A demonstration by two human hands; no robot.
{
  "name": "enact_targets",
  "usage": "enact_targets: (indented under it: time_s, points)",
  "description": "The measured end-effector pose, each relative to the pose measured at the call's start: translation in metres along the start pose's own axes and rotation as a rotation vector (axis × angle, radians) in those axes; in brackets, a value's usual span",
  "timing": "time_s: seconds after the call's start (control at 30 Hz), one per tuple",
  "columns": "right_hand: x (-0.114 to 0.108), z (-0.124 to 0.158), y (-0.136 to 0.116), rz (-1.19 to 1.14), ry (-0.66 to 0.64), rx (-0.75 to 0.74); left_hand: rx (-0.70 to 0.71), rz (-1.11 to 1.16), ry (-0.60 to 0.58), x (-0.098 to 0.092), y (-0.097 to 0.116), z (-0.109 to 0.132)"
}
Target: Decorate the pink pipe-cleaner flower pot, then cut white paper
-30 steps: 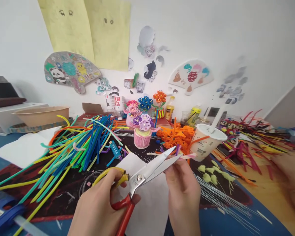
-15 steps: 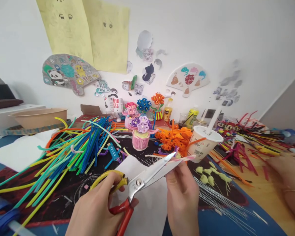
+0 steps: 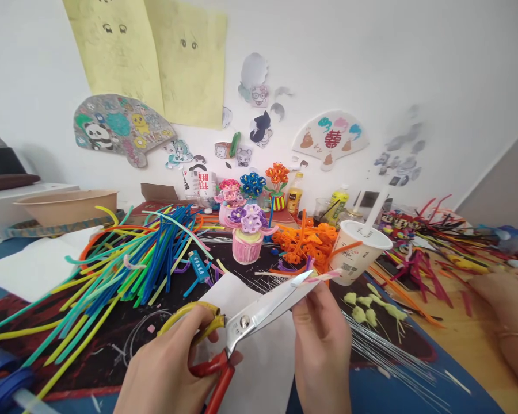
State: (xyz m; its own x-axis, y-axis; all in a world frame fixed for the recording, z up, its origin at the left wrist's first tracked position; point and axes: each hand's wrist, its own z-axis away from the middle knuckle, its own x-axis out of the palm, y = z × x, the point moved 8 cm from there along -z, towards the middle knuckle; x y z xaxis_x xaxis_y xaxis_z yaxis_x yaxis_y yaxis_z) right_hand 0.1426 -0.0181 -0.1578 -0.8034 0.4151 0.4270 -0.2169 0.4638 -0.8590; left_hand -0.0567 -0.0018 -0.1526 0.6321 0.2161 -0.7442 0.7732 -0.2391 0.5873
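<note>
My left hand (image 3: 168, 368) grips a pair of scissors (image 3: 246, 319) by their yellow and red handles. The steel blades are nearly closed and point up to the right. My right hand (image 3: 322, 339) pinches a short pink pipe cleaner (image 3: 326, 277) at the blade tips, and its end sticks out to the right. Both hands hover over a white paper sheet (image 3: 263, 362) on a dark mat.
A heap of coloured pipe cleaners (image 3: 125, 261) lies at left. A pink cupcake ornament (image 3: 247, 241), orange pipe-cleaner shapes (image 3: 306, 241) and a paper cup with a straw (image 3: 358, 250) stand behind. Thin wires (image 3: 384, 351) lie to the right. Another person's hand (image 3: 507, 302) rests at the right edge.
The scissor blades have closed further on the pink pipe cleaner. My hands have stayed almost in place.
</note>
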Motion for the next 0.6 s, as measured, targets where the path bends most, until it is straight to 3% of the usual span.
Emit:
enact_targets:
  time_s: [0.6]
  points:
    - [-0.0016,-0.0014,0.0,0.021,0.009,-0.025,0.047,-0.065,0.027,0.0003,-0.0029,0.0014]
